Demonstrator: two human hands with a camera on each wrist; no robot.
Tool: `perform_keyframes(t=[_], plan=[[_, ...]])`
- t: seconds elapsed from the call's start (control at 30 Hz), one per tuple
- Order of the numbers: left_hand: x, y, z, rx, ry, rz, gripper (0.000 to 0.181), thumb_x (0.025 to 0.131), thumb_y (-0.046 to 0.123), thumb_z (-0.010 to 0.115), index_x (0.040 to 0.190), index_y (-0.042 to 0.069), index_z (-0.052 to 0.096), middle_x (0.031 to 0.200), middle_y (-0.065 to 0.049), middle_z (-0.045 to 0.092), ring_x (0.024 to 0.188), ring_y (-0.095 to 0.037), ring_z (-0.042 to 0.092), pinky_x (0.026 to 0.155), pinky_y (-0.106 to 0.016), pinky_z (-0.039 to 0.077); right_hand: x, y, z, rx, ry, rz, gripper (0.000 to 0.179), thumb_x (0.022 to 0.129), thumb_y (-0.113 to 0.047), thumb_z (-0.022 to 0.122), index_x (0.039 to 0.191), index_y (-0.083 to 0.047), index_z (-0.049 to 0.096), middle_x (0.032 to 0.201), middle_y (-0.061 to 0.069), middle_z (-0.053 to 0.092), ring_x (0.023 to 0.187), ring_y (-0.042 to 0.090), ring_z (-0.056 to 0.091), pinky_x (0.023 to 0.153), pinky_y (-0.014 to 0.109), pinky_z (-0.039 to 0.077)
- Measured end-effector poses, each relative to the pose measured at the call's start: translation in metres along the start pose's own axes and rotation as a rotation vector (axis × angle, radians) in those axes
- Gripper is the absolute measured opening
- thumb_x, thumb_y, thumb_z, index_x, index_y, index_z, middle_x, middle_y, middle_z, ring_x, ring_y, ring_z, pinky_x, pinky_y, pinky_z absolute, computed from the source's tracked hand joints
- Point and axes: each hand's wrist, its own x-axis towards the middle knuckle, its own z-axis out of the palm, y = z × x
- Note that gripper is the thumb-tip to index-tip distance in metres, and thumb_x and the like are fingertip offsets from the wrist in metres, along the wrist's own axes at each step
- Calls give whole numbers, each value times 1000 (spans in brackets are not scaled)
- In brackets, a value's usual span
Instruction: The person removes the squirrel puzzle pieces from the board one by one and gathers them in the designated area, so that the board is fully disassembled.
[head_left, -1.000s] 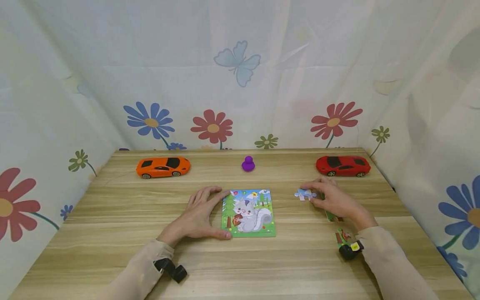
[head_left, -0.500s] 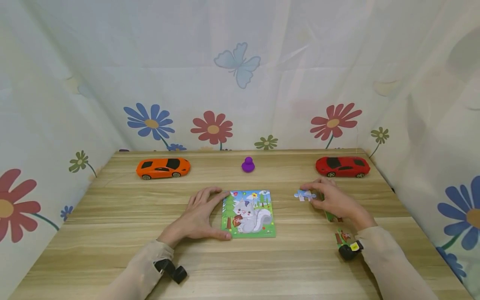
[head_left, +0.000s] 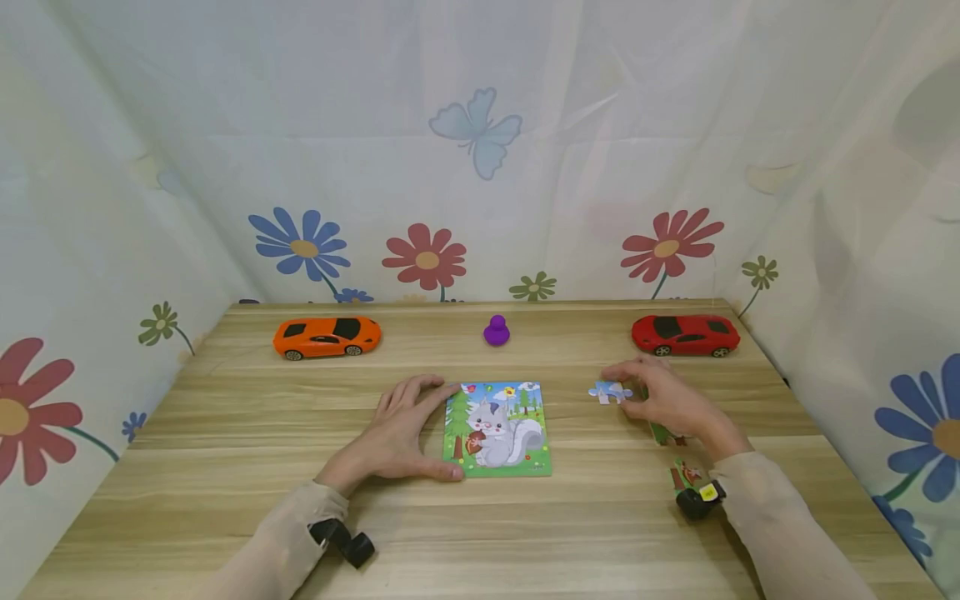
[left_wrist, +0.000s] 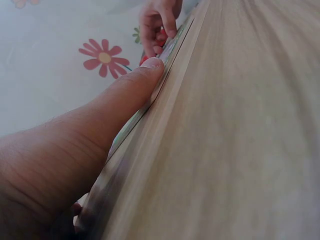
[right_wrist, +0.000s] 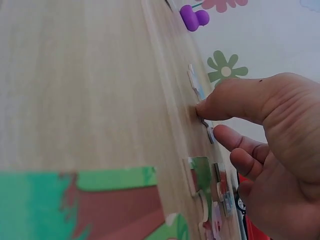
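Observation:
A square squirrel picture puzzle lies flat on the wooden table. My left hand rests at its left side, index fingertip by the top left corner and thumb by the bottom left. In the left wrist view, the thumb touches the picture's edge. My right hand pinches a pale blue jigsaw piece between thumb and index finger, low at the tabletop. In the right wrist view that piece is partly covered by the thumb. More jigsaw pieces lie under the right wrist, partly hidden.
Along the back of the table stand an orange toy car, a small purple knobbed object and a red toy car. A flower-printed curtain closes off the back and sides.

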Motion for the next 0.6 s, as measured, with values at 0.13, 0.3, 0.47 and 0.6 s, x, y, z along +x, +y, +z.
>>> perform_keyframes(t=[0.13,0.3,0.47,0.6], plan=[[0,0,1,1,-5,-7,132,67,88,88,174,26,40,176,-14,32,161,-42,28,129,-72,18,1,-1,-2,11,-7,18,63,100,-8,83,158,-5,59,152,20,63,136,41,56,109,61,52],[0,0,1,-8,-4,-9,132,67,87,88,174,26,41,176,-14,32,161,-42,28,129,-72,18,2,-9,-6,5,12,38,75,99,-15,87,165,-10,52,155,19,63,135,44,54,102,58,56],[0,-1,1,-5,-3,-6,131,68,86,89,174,25,41,176,-15,32,160,-43,28,129,-72,18,8,-26,-7,33,45,17,80,97,-19,90,166,-12,50,158,21,59,133,46,51,94,51,58],[0,0,1,-9,-1,-2,131,68,86,89,173,24,42,175,-15,33,160,-43,28,128,-72,19,14,-40,-3,56,70,-12,85,97,-22,90,169,-14,47,160,20,56,137,46,50,101,63,55]])
